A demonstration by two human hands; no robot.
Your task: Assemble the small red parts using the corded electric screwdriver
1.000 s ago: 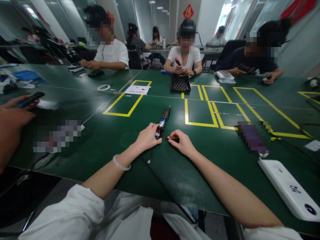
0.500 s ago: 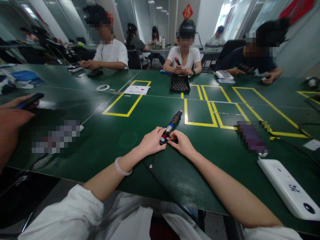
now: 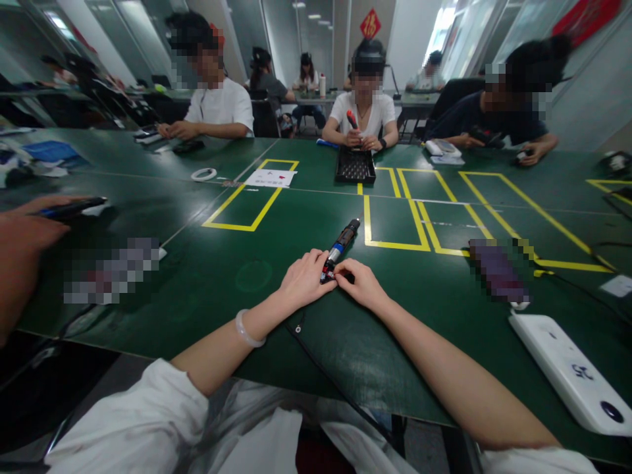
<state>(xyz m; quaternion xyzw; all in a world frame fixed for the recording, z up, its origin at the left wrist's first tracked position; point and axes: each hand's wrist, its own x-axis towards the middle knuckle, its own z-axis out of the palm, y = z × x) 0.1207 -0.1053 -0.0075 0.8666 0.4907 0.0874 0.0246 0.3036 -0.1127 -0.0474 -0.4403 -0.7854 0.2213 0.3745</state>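
In the middle of the green table [image 3: 296, 342] lies an electric screwdriver [image 3: 342, 240], its thin bit pointing away from me. Its casing looks opened, with a silver and blue body and small red parts at the near end. My left hand [image 3: 305, 278] is closed around that near end, covering part of it. Thumb and fingertips of my right hand [image 3: 363, 284] pinch together at the exposed red parts; what they hold is hidden. A black cable [image 3: 318, 368] with a small ring terminal [image 3: 298, 329] runs from under my left hand over the table edge.
A white power bank [image 3: 567, 375] and a pixelated phone [image 3: 498, 268] lie on the right. Another blurred phone [image 3: 116, 268] is on the left, near a co-worker's hand [image 3: 29, 240]. Across the table sit several people, one behind a black tray [image 3: 355, 172]. Yellow tape [image 3: 397, 247] marks rectangles.
My left hand has shifted slightly right over the near end of the screwdriver. My right fingertips have drawn into a tighter pinch. The co-worker's tool at left has moved right.
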